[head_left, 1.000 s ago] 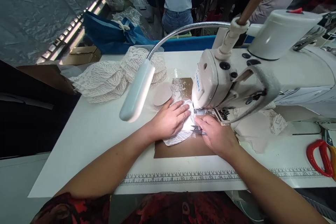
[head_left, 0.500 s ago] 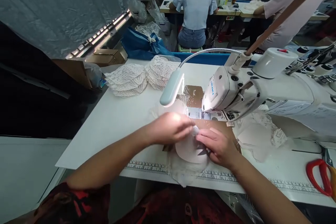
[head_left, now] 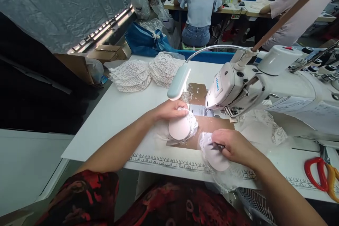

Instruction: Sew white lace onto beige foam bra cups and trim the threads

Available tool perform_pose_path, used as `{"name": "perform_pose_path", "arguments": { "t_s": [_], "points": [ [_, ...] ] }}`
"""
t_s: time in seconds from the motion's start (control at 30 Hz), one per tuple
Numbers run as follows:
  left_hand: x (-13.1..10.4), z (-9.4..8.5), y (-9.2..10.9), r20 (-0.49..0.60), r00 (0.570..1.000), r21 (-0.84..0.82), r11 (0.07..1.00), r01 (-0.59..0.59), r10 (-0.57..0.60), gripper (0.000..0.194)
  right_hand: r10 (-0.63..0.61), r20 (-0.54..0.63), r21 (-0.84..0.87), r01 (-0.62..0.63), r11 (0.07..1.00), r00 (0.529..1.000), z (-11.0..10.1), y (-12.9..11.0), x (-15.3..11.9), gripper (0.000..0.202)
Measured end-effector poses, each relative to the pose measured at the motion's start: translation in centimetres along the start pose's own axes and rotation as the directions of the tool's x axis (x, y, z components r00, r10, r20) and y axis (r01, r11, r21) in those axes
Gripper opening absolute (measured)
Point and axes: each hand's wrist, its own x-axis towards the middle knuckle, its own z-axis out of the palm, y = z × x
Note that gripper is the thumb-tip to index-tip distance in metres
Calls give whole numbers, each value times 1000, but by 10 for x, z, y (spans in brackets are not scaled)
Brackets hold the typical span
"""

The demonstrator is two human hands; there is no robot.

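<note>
My left hand (head_left: pixel 171 110) pinches the upper edge of a pale padded bra cup (head_left: pixel 179 129) with white lace trim, left of the sewing machine's needle area. My right hand (head_left: pixel 234 148) is closed at a second lace-trimmed bra cup (head_left: pixel 217 160) near the table's front edge. Dark pointed blades, which look like thread snips (head_left: pixel 217 146), stick out from under the right fingers over that cup; their handle is hidden in the hand. Sheer white fabric hangs from the second cup over the table edge. A gap shows between the two cups.
The white sewing machine (head_left: pixel 238 84) stands at the right, with a lamp (head_left: pixel 178 82) left of its head. Stacks of white lace (head_left: pixel 132 76) lie at the back left. More lace pieces (head_left: pixel 262 129) rest under the machine arm. Scissors (head_left: pixel 317 173) lie far right. Co-workers sit beyond.
My hands were close together at the white pieces below the needle area. They have moved apart, each with a cup: the left one leftward and slightly up, the right one rightward and slightly down.
</note>
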Motion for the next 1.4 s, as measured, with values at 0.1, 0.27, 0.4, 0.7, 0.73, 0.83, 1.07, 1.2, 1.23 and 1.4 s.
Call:
{"name": "perform_pose_path", "arguments": {
  "t_s": [0.1, 0.27, 0.4, 0.7, 0.73, 0.83, 1.07, 1.2, 1.23, 1.4],
  "points": [
    [-7, 3, 2, 34, 998, -239, 970, -49, 59, 27, 171, -162, 278, -121, 953, 972, 1, -4, 12, 22],
    [-12, 7, 5, 62, 991, -333, 938, -94, 121, 24, 337, -155, 519, -213, 827, 929, 15, -15, 46, 35],
    [-19, 9, 8, -21, 977, -170, 963, -211, 210, 22, 309, -164, 600, -154, 785, 937, 22, -20, 56, 22],
    [-10, 24, 8, 48, 986, -238, 960, -145, 161, 29, 295, -204, 634, -103, 766, 934, 24, -20, 48, 18],
    [-9, 25, 7, 83, 984, -293, 948, -126, 157, 26, 306, -212, 635, -107, 765, 928, 25, -19, 48, 18],
    [-8, 26, 4, 160, 976, -406, 911, -69, 145, 24, 339, -232, 639, -120, 760, 912, 27, -15, 44, 25],
    [-7, 27, 6, 229, 968, -516, 856, 29, 105, 22, 306, -154, 645, -139, 752, 940, 25, -1, 35, 33],
    [-7, 27, 5, 227, 971, -538, 841, 60, 76, 26, 283, -118, 673, -133, 727, 952, 21, -3, 37, 27],
    [-7, 27, 4, 230, 971, -537, 841, 70, 66, 27, 282, -109, 680, -136, 721, 953, 20, -4, 38, 26],
    [-6, 29, 4, 263, 961, -524, 849, 73, 80, 30, 288, -162, 638, -123, 760, 944, 25, -8, 42, 20]
  ]
}}
